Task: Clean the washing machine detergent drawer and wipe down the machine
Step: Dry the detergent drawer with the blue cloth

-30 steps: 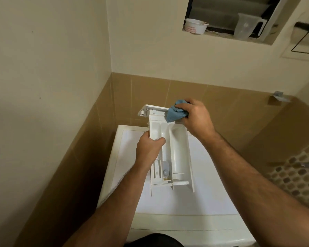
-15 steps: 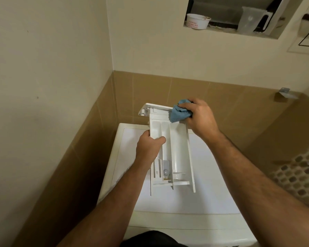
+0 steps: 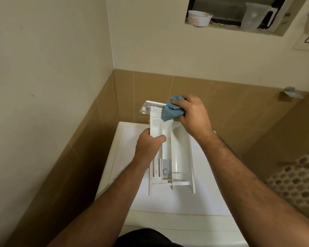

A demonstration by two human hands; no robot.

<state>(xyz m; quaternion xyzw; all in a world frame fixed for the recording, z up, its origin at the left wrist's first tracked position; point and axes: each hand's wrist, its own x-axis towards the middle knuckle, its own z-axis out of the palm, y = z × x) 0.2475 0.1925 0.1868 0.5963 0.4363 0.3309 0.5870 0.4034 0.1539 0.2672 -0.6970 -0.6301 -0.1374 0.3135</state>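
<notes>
Gripping the left wall of the white detergent drawer (image 3: 169, 150), the left hand (image 3: 148, 147) has its thumb hooked over the rim into the left compartment and its fingers curled round the outside. The drawer is held between the two hands, above the white top of the washing machine (image 3: 125, 145), with its front panel at the far end and its open back end nearest the person. The right hand (image 3: 193, 116) pinches a bunched blue cloth (image 3: 171, 111) between thumb and fingers and presses it into the far end of the drawer, just behind the front panel and just beyond the left hand's thumb. High on the wall beyond the right hand, a recessed ledge (image 3: 230, 28) carries a small white tub (image 3: 199, 17) and a translucent measuring jug (image 3: 253, 16).
</notes>
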